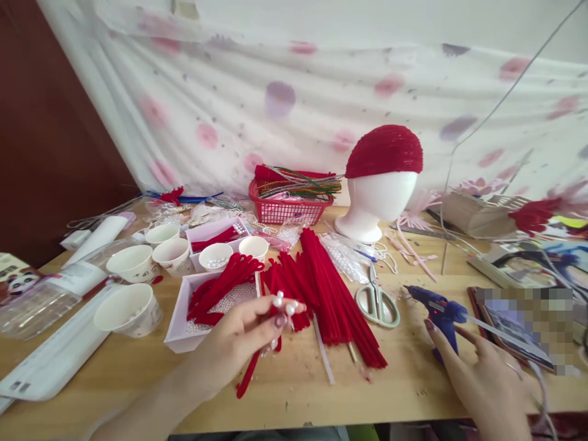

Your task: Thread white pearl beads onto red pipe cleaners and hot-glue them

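Observation:
My left hand (257,327) is closed in a pinch on white pearl beads (290,307) near the middle of the table. A red fuzzy strip (248,375) hangs down below its fingers. At the right, my right hand (482,373) reaches around the handle of a blue glue gun (438,309), its fingers apart on either side. A clear glue stick (505,337) sticks out of the gun's back. Between the hands lie a bundle of long red fuzzy stems (331,294) and scissors (377,300). A white box (177,321) with red loops and pearls is beside my left hand.
A white foam head (376,205) with a red cap (386,152) stands behind the scissors. A red basket (291,211) of stems is at the back. Several paper cups (131,263) stand on the left. A phone (509,324) lies beyond my right hand.

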The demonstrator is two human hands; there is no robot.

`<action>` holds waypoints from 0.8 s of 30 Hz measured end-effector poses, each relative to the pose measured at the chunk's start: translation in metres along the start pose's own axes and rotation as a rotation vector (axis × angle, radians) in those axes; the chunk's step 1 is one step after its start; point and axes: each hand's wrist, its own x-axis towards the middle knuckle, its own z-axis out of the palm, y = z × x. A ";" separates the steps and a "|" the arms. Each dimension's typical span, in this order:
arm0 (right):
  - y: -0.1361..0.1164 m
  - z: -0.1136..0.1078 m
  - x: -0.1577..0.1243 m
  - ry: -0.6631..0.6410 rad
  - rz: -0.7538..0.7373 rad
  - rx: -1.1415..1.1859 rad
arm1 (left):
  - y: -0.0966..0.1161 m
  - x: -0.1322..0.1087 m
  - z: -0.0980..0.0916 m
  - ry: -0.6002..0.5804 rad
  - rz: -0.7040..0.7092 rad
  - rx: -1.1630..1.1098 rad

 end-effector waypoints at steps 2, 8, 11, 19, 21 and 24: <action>-0.013 0.004 0.009 -0.029 0.035 0.026 | 0.004 -0.011 0.002 -0.052 0.044 0.191; -0.028 -0.009 -0.003 -0.034 0.133 0.315 | -0.004 -0.037 0.001 0.072 0.394 0.619; -0.037 -0.024 -0.036 -0.069 0.214 0.572 | -0.018 -0.043 0.003 0.184 0.480 0.799; -0.080 -0.028 -0.099 -0.354 0.079 1.100 | -0.026 -0.046 0.014 0.242 0.543 1.016; -0.087 -0.028 -0.107 -0.403 0.053 1.165 | -0.026 -0.047 0.011 0.252 0.645 1.131; -0.092 -0.028 -0.117 -0.499 0.009 1.244 | -0.028 -0.052 0.007 0.284 0.745 1.220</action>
